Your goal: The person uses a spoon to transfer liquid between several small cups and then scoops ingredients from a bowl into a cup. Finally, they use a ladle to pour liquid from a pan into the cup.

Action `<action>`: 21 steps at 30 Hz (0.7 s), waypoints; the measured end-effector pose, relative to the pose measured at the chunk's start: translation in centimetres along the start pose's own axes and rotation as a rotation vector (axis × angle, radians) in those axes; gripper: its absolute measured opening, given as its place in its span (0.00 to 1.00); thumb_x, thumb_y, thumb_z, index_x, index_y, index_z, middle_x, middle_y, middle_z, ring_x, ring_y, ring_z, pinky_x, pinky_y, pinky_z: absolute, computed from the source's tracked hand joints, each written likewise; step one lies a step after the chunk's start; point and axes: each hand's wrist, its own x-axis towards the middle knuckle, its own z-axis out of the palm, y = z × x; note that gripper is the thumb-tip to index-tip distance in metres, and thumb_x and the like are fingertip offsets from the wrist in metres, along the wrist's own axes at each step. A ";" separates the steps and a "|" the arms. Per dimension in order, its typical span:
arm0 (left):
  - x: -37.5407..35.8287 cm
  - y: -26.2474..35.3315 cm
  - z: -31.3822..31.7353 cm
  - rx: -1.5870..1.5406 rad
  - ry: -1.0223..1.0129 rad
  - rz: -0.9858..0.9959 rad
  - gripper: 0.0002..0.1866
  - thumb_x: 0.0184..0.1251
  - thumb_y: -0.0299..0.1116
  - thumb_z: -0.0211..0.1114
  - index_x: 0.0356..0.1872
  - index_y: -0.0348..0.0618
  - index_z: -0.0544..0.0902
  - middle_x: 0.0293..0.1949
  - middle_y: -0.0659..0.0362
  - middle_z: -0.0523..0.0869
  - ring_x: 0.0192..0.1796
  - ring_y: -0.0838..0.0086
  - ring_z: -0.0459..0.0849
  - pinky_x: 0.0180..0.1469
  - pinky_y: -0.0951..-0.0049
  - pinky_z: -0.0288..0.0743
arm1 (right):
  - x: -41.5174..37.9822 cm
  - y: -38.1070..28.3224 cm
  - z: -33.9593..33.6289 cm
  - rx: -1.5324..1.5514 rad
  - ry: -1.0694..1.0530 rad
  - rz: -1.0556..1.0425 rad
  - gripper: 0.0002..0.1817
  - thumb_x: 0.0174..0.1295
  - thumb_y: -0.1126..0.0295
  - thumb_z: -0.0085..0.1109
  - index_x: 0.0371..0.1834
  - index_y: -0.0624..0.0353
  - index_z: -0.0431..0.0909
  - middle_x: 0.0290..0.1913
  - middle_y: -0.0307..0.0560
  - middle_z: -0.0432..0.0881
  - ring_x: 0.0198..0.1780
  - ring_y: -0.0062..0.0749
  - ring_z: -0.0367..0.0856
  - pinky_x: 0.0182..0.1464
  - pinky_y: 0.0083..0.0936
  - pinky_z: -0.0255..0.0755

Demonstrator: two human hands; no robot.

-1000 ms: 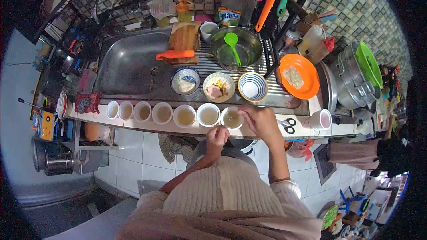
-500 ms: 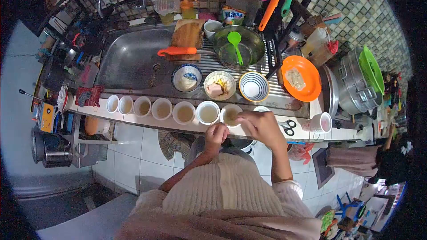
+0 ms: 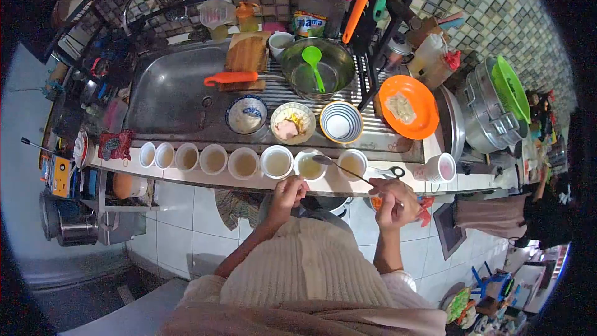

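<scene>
Spoon [image 3: 348, 171]: our right grip [image 3: 393, 202] is clamped on its handle, its bowl reaching up-left from there over a cup [image 3: 309, 165] on the bench [image 3: 398, 182]. Left grip [image 3: 287, 191]: fingers curled together, empty, just below the cup row.

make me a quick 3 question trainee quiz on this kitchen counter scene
1. True or false: the right hand holds a long spoon.
2. How many white cups stand in the row along the counter edge?
3. The spoon's bowl is over: A) the orange plate, B) a cup of pale liquid, C) the sink.

Key: 1 true; 2 eight; 3 B. The left hand rests at the counter edge, its grip curled and seemingly empty.
</scene>
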 end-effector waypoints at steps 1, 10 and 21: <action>-0.3 0.6 0.2 0.033 -0.007 -0.013 0.16 0.64 0.42 0.50 0.23 0.43 0.74 0.16 0.68 0.68 0.15 0.88 0.57 0.16 0.83 0.47 | -1.0 0.3 0.5 0.074 0.147 0.113 0.06 0.58 0.73 0.51 0.26 0.63 0.73 0.24 0.51 0.81 0.21 0.31 0.79 0.25 0.20 0.72; -2.2 2.2 1.5 0.325 -0.207 -0.075 0.13 0.66 0.41 0.49 0.32 0.44 0.76 0.24 0.67 0.72 0.24 0.87 0.65 0.25 0.86 0.57 | -1.4 4.1 -0.4 0.424 0.733 0.716 0.12 0.67 0.64 0.39 0.34 0.62 0.65 0.23 0.52 0.76 0.15 0.24 0.72 0.20 0.15 0.67; -1.4 1.3 1.6 0.372 -0.294 -0.113 0.12 0.64 0.41 0.54 0.36 0.43 0.76 0.27 0.67 0.76 0.24 0.88 0.67 0.24 0.86 0.59 | -4.1 5.4 0.8 0.179 0.526 0.710 0.10 0.66 0.70 0.41 0.34 0.67 0.68 0.23 0.49 0.77 0.19 0.24 0.75 0.20 0.17 0.70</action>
